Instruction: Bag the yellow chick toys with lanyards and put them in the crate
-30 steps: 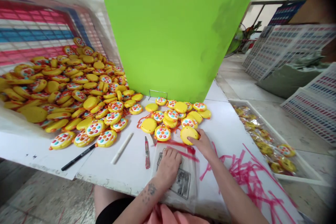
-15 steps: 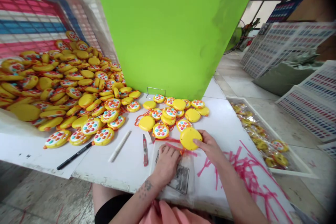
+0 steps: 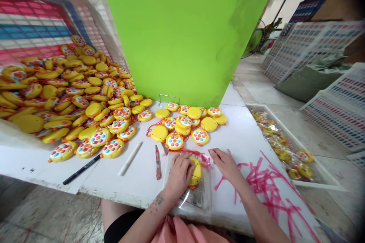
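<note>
- Yellow toy (image 3: 196, 173) is at the clear bag (image 3: 207, 200), partly hidden by the left hand (image 3: 180, 171), whose bent fingers touch it.
- The right hand (image 3: 221, 161) is beside the bag, fingers bent close together; I can't tell if they pinch anything.
- A big green board (image 3: 182, 38) blocks the view behind the small toys (image 3: 174, 141).
- Pink strips (image 3: 258, 182) lie near the right arm.

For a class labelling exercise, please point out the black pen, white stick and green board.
Black pen (image 3: 81, 169): head view, on its barrel.
White stick (image 3: 130, 159): head view, mid-length.
Green board (image 3: 182, 38): head view, front face.
</note>
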A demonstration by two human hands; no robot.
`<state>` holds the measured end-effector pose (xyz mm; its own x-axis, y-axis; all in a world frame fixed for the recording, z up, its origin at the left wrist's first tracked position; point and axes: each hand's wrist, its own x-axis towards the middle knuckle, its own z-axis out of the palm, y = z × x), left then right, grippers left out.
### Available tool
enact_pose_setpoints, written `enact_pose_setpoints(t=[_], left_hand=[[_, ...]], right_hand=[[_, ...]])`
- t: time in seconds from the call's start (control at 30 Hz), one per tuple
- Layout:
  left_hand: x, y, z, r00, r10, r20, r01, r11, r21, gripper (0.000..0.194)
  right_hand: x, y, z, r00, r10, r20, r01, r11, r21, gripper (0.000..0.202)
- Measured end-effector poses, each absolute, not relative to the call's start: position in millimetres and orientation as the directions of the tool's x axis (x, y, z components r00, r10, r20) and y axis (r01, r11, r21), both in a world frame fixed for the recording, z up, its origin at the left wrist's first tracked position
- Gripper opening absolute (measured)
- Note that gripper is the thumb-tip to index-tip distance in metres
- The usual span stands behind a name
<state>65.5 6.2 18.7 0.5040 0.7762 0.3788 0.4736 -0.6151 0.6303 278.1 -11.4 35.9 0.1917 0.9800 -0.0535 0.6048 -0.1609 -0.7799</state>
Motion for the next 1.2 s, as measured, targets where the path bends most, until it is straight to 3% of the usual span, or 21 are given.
enact_pose_setpoints(t=[0.1,0.23,0.37,0.5,0.57,0.67,0.8,0.9,1.03,1.2], left_hand=[[65.6,9.1,20.4,0.503,0.804,0.318,0.463,-0.561,0.687,0.009],[65.3,15.5,33.3,0.529,0.821,0.214,0.454,-0.487,0.746,0.007],[63.4,18.9,51.3,0.570,0.814,0.110,0.394,-0.389,0.833,0.012],[54.7,17.6,56.1,0.492,0.845,0.212,0.327,-0.404,0.854,0.009],[47.8,17.4,52.3,0.339,0.911,0.234,0.307,-0.342,0.888,0.026],[38.8,18.2,44.1,0.249,0.968,0.032,0.211,-0.086,0.974,0.044],[37.0,18.7,37.2,0.367,0.917,-0.155,0.144,0.108,0.984,0.029],[42.3,16.4,38.6,0.344,0.914,-0.213,0.109,0.186,0.976,0.029],[49.7,11.8,50.3,0.390,0.898,-0.205,0.045,0.204,0.978,0.025],[53.4,8.9,67.7,0.445,0.896,0.007,0.252,-0.132,0.959,0.026]], right_hand=[[279.4,-21.2,30.4,0.114,0.983,-0.141,0.568,-0.181,-0.803,0.035],[256.5,-27.6,23.6,0.088,0.996,-0.029,0.456,-0.066,-0.887,0.032],[237.2,-21.6,27.6,0.165,0.986,0.000,0.416,-0.070,-0.907,0.032],[228.3,-18.9,37.8,0.222,0.975,-0.010,0.257,-0.069,-0.964,0.036],[225.0,-21.3,41.3,0.241,0.971,-0.008,0.184,-0.054,-0.981,0.037],[221.3,-25.9,42.6,0.265,0.964,0.025,0.161,-0.018,-0.987,0.036],[223.7,-26.0,40.4,0.265,0.963,0.046,0.196,-0.007,-0.981,0.037],[229.7,-21.3,42.5,0.283,0.935,0.216,0.430,0.077,-0.900,0.032],[227.3,-15.1,56.3,0.129,0.849,0.512,0.732,0.267,-0.627,0.024],[200.6,-11.4,73.6,-0.117,0.825,0.553,0.817,0.396,-0.418,0.040]])
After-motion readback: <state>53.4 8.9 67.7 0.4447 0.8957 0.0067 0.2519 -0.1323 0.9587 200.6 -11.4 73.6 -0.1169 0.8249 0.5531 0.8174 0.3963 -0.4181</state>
